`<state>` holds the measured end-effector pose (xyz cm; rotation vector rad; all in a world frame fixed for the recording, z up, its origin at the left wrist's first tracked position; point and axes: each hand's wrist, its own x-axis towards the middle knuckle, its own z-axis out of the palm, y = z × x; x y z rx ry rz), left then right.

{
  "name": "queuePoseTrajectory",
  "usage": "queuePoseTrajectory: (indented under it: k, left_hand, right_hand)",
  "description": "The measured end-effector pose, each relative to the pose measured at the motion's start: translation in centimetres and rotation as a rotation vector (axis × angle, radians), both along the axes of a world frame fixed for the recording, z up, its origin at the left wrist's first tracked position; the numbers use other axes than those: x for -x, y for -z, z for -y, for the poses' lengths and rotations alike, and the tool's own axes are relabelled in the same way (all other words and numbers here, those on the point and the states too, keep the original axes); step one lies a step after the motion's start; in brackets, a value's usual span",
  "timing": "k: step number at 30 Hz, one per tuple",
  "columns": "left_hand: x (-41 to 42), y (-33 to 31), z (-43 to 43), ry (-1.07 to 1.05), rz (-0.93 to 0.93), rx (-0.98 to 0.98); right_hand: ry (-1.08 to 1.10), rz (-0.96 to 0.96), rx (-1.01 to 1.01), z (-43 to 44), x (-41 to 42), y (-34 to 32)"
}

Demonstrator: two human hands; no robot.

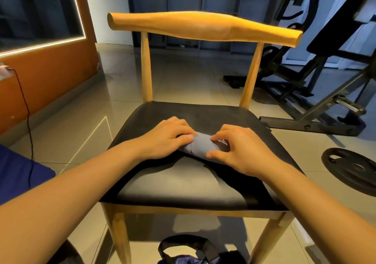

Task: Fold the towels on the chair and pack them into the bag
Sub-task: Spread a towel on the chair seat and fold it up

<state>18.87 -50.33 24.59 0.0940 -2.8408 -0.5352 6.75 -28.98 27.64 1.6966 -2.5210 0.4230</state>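
Pressing from above, the left hand (168,139) lies with its fingers nearly straight across the left end of a small grey-blue towel (200,144), which sits rolled or tightly folded in the middle of the frame on the black seat of a wooden chair (183,186). The right hand (242,150) curls over the towel's right end, thumb on the near edge and fingertips on the far edge, pinching the cloth between them. How many layers the bundle has is hard to tell, since the hands cover both ends.

At the bottom edge of the frame, in front of the chair, a dark bag (187,260) with a black strap rests on the tiled floor. A black weight plate (352,168) lies on the floor at the right edge, and a gym bench (335,30) fills the upper right.
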Motion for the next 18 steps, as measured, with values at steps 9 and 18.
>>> queuePoseTrajectory:
  k: [9, 18]
  left_hand:
    - [2.7, -0.5, 0.1, -0.12, 0.093, -0.05]
    - [3.3, -2.5, 0.4, -0.096, 0.235, -0.081]
  right_hand:
    - [0.144, 0.162, -0.034, 2.4, 2.6, 1.0]
    - [0.071, 0.433, -0.032, 2.1, 3.7, 0.6]
